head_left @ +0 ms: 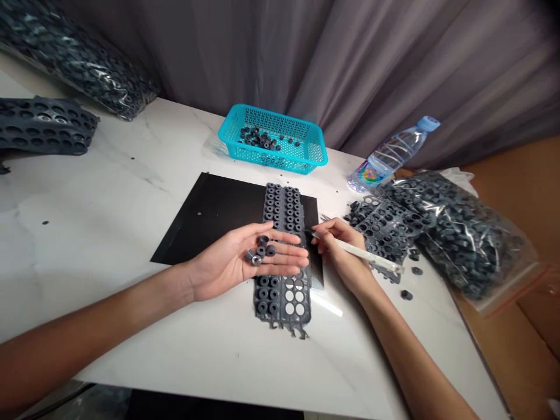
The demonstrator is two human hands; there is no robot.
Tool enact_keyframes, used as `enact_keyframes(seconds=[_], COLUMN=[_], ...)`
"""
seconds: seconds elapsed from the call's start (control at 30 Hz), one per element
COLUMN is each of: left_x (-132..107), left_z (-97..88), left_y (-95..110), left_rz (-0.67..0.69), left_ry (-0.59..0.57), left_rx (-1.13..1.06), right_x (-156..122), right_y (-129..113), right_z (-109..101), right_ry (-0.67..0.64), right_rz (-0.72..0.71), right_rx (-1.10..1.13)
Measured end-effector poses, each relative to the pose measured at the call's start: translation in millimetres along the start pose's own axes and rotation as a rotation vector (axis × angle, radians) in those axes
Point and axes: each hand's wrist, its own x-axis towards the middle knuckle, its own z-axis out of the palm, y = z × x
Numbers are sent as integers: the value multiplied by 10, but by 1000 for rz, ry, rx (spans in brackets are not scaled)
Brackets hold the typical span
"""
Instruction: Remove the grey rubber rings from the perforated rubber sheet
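My left hand (245, 256) is palm up with its fingers stretched out, and several small dark rubber bushings (261, 251) rest loose on it. Beneath it lies a moulded grey rubber sheet (301, 318), still carrying rows of bushings at its far end and near left side; the near right part shows round holes. My right hand (343, 248) is closed around a slim white-handled tool (367, 254), its tip pointing at the sheet's right edge. The tool's exact kind is unclear. A black mat (214, 204) lies under part of the sheet.
Behind the mat stands a turquoise basket (271, 157) with bushings inside. To the right are a water bottle (394, 154), a holed rubber sheet (385, 227) and a plastic bag of parts (472, 239). Another full bag (87, 64) and a rubber sheet (44, 125) lie far left.
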Motion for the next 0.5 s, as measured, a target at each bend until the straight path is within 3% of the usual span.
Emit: enact_keyframes(seconds=[0.23,0.5], left_x=[13,41], left_z=[1,-38], left_y=[-34,-74], left_rz=[94,108], left_ry=[86,70], left_rx=[86,135], right_x=[-1,-2], right_y=[22,-2], right_z=[-2,-4], right_ry=[-5,-1], right_rz=[-2,2], right_rx=[5,-15])
